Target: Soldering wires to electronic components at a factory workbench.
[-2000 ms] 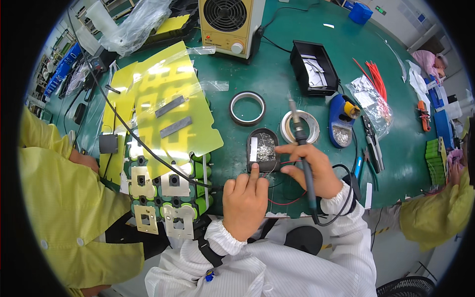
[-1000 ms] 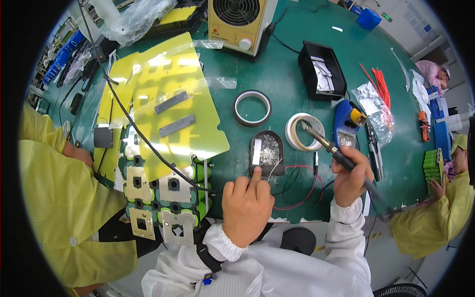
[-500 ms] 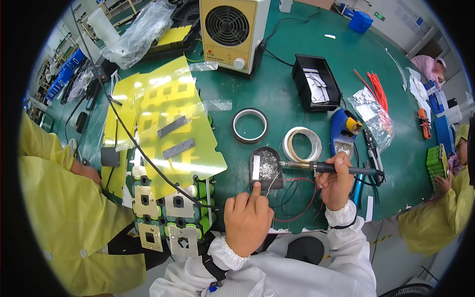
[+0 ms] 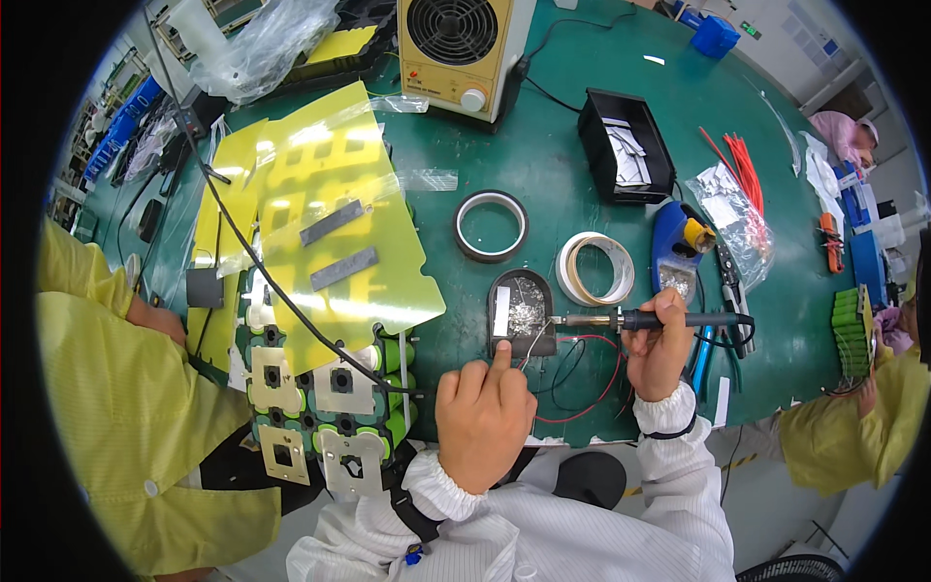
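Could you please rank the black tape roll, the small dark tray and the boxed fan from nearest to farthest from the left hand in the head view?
From the left hand:
1. Small dark tray, at the index fingertip.
2. Black tape roll, beyond the tray.
3. Boxed fan, at the picture's top.

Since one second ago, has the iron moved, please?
Yes. Against the white tape roll, the iron has swung: its tip, seen over the roll then, is now farther left and nearer the person, at the right edge of the tray.
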Motion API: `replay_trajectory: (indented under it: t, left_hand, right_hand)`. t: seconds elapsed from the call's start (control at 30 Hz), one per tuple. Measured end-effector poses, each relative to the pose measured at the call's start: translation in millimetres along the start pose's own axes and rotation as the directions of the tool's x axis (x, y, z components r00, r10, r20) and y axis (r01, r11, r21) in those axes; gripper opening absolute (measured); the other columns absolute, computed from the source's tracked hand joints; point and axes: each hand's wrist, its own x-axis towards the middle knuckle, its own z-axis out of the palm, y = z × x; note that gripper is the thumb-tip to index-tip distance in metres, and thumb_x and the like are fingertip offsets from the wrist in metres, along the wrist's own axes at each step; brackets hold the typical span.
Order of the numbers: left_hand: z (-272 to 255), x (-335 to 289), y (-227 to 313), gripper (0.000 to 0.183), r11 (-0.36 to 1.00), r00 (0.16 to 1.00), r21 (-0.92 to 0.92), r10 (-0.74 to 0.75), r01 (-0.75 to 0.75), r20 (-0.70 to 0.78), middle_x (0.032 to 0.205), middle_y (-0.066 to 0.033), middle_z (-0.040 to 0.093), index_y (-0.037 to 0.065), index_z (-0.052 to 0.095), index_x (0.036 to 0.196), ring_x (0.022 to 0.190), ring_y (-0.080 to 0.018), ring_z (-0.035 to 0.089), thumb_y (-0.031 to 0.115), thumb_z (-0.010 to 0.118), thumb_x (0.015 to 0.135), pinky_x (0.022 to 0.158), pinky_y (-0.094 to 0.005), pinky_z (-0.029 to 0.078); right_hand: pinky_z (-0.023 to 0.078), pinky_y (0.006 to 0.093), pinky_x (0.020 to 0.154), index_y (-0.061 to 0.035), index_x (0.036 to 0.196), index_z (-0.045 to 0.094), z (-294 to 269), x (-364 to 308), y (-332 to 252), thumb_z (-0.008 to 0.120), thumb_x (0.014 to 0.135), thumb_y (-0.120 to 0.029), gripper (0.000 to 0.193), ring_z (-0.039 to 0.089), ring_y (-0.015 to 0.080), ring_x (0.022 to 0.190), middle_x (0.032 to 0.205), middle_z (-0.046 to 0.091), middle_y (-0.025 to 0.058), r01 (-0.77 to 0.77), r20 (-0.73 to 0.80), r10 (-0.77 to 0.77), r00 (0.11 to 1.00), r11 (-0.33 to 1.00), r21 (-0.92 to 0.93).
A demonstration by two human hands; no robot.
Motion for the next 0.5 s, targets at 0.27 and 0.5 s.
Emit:
replay_trajectory:
  t: [0.27, 0.5]
  left_hand:
    - [0.6, 0.3, 0.1, 0.023, 1.000, 1.000, 0.000, -0.001, 0.001, 0.015, 0.103, -0.0131, 0.073, -0.002, 0.063, 0.090, 0.077, -0.0237, 0.057, 0.004, 0.071, 0.068, 0.070, -0.0385, 0.040]
    - [-0.3, 1.2, -0.1, 0.025, 1.000, 1.000, -0.003, 0.009, -0.009, 0.004, 0.100, -0.0127, 0.073, -0.003, 0.064, 0.092, 0.077, -0.0237, 0.057, 0.004, 0.071, 0.069, 0.069, -0.0387, 0.040]
  right_hand:
    - [0.034, 0.0282, 0.042, -0.0054, 0.086, 0.050, -2.1, 1.4, 1.0, 0.049, 0.098, -0.019, 0.018, 0.038, 0.0124, 0.041, 0.051, 0.045, 0.0037, 0.018, 0.033, -0.018, 0.999, 1.000, 0.000]
    - [0.033, 0.0280, 0.042, -0.0055, 0.087, 0.050, -0.7, 1.1, 0.7, 0.049, 0.098, -0.019, 0.018, 0.038, 0.0122, 0.041, 0.051, 0.044, 0.0035, 0.008, 0.023, -0.008, 1.000, 1.000, 0.015]
